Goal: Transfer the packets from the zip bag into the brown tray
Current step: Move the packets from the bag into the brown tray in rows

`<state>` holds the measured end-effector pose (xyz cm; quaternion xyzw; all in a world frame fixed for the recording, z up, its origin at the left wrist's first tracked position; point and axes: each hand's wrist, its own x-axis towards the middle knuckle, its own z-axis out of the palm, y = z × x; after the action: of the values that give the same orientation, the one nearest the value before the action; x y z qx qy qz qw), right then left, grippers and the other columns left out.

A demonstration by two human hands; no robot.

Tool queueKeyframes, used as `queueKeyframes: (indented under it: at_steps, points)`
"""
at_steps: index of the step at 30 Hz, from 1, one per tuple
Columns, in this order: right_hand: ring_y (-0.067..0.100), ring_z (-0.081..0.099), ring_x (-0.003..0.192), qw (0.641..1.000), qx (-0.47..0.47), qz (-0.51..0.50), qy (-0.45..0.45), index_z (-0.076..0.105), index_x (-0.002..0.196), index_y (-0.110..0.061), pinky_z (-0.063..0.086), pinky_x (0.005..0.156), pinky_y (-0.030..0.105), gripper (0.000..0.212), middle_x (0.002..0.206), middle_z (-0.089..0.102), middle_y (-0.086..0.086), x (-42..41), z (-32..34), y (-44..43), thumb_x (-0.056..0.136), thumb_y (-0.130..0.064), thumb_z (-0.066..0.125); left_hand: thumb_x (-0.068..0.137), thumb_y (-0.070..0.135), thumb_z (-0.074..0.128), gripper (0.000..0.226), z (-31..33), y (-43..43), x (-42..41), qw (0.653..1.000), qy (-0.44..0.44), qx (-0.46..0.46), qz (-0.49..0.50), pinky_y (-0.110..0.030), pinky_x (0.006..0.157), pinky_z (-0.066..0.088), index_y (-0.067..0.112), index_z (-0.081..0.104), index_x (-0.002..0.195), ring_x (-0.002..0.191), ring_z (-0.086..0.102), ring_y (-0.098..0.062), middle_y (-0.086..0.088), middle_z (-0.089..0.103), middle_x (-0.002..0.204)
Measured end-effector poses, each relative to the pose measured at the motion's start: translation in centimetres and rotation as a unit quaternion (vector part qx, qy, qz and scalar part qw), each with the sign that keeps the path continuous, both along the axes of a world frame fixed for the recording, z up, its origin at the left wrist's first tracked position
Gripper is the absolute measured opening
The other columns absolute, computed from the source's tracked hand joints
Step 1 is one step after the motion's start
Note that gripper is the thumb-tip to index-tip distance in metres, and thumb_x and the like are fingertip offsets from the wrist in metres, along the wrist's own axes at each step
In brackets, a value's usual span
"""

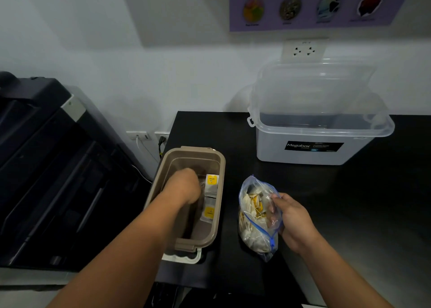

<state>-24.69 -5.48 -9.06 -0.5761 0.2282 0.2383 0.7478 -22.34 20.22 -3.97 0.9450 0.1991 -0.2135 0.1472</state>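
— From the head view, where is the brown tray [193,150]?

— At the left edge of the black table [349,202], long side running away from the person, with a white latch [184,257] at its near end.

— And the left hand [184,186]?

— Down inside the tray, near its far half. The fingers curl downward, but the hand is blurred, so I cannot tell whether they pinch anything.

— Anything in the tray already?

— Two packets [211,181] with yellow labels lie along the right wall, one behind the other, just beside that hand.

— The zip bag [254,216]?

— On the table just right of the tray, not touching it, toward the near edge. It is clear plastic with a blue zip line, and it bulges with pale and yellow packets.

— Who holds it?

— The right hand [293,221]. Thumb and fingers pinch the bag's right side, the fingers pressed close together against the plastic.

— What else is on the table?

— A clear storage box [314,149] with a black label stands near the far edge, well apart from the bag. Its clear lid [314,86] stands upright behind it, against the wall.

— And off the table?

— A wall socket [303,49] above the lid, a purple poster [314,4] higher up, and a dark machine [58,167] left of the table.
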Motion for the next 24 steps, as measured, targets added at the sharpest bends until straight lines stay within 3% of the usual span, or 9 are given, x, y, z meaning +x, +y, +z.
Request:
queueKeyframes:
  at_steps: [3,6,9,11,13,15,17,21,24]
  points:
    - [0.033,0.076,0.092,1.0,0.002,0.0,-0.002,0.066,0.11,-0.006,0.06,0.074,0.044,0.018,0.105,0.077,0.02,-0.2,0.0,-0.1,0.107,-0.017,0.052,0.096,0.019,0.059,0.016,3.1,-0.9,0.1,0.998,-0.062,-0.011,-0.018,-0.038,0.09,0.057,0.019,0.075,0.098,0.089,0.069,-0.017,0.0,0.073,0.093]
    - [0.033,0.075,0.095,1.0,0.0,0.004,-0.008,0.065,0.112,-0.005,0.06,0.077,0.045,0.019,0.105,0.076,0.02,-0.3,0.0,-0.2,0.107,-0.017,0.051,0.097,0.021,0.06,0.014,6.4,-3.9,-1.0,0.98,-0.17,-0.076,-0.068,-0.023,0.077,0.056,0.025,0.074,0.094,0.081,0.067,-0.006,0.007,0.072,0.087]
    - [0.03,0.076,0.088,1.0,0.006,0.0,-0.013,0.065,0.11,-0.005,0.059,0.074,0.043,0.019,0.1,0.077,0.019,-0.4,0.0,-0.4,0.107,-0.016,0.051,0.095,0.024,0.066,0.009,7.4,-7.3,-1.9,0.955,-0.189,-0.165,-0.157,-0.018,0.077,0.051,0.027,0.074,0.096,0.082,0.064,0.0,0.013,0.069,0.089]
    - [0.028,0.075,0.084,1.0,0.007,0.002,-0.015,0.065,0.108,-0.005,0.058,0.074,0.042,0.018,0.095,0.077,0.017,-0.5,0.0,-0.5,0.107,-0.015,0.05,0.095,0.023,0.066,0.012,6.6,-9.5,-1.7,0.946,-0.143,-0.173,-0.234,-0.021,0.083,0.051,0.024,0.075,0.102,0.085,0.063,-0.001,0.01,0.07,0.095]
    - [0.024,0.073,0.078,1.0,0.001,0.008,-0.023,0.065,0.105,-0.006,0.057,0.07,0.038,0.017,0.09,0.075,0.015,-0.6,0.0,-0.8,0.106,-0.013,0.05,0.097,0.023,0.063,0.02,5.0,-12.2,-0.5,0.956,-0.014,-0.125,-0.264,-0.029,0.088,0.052,0.022,0.072,0.114,0.096,0.064,-0.01,0.002,0.068,0.108]
    - [0.022,0.074,0.076,1.0,-0.003,0.012,-0.028,0.066,0.105,-0.006,0.057,0.068,0.036,0.018,0.087,0.075,0.013,-0.7,-0.1,-1.0,0.106,-0.013,0.049,0.096,0.028,0.063,0.037,3.4,-14.6,1.2,0.968,0.136,-0.045,-0.205,-0.034,0.087,0.05,0.015,0.06,0.13,0.106,0.061,-0.02,-0.008,0.06,0.113]
    - [0.024,0.076,0.08,1.0,0.001,0.008,-0.024,0.066,0.109,-0.005,0.058,0.07,0.039,0.02,0.089,0.078,0.013,-0.7,-0.1,-1.2,0.107,-0.015,0.049,0.094,0.029,0.066,0.05,2.8,-15.8,1.5,0.969,0.206,0.002,-0.134,-0.037,0.087,0.046,0.007,0.05,0.136,0.116,0.058,-0.025,-0.015,0.055,0.102]
    - [0.028,0.076,0.084,1.0,0.016,-0.007,-0.021,0.065,0.115,-0.003,0.058,0.074,0.042,0.021,0.093,0.078,0.016,-0.8,-0.3,-1.7,0.107,-0.015,0.05,0.093,0.021,0.066,0.044,1.8,-16.1,1.4,0.964,0.196,0.045,-0.175,-0.038,0.087,0.047,0.006,0.053,0.133,0.118,0.058,-0.027,-0.013,0.058,0.126]
    - [0.027,0.075,0.082,0.999,0.015,-0.016,-0.024,0.064,0.116,0.0,0.058,0.074,0.041,0.022,0.092,0.077,0.017,-0.9,-0.5,-1.8,0.107,-0.015,0.05,0.091,0.016,0.069,0.039,1.9,-15.2,0.7,0.942,0.15,0.077,-0.29,-0.037,0.088,0.049,0.007,0.058,0.127,0.109,0.061,-0.026,-0.01,0.06,0.115]
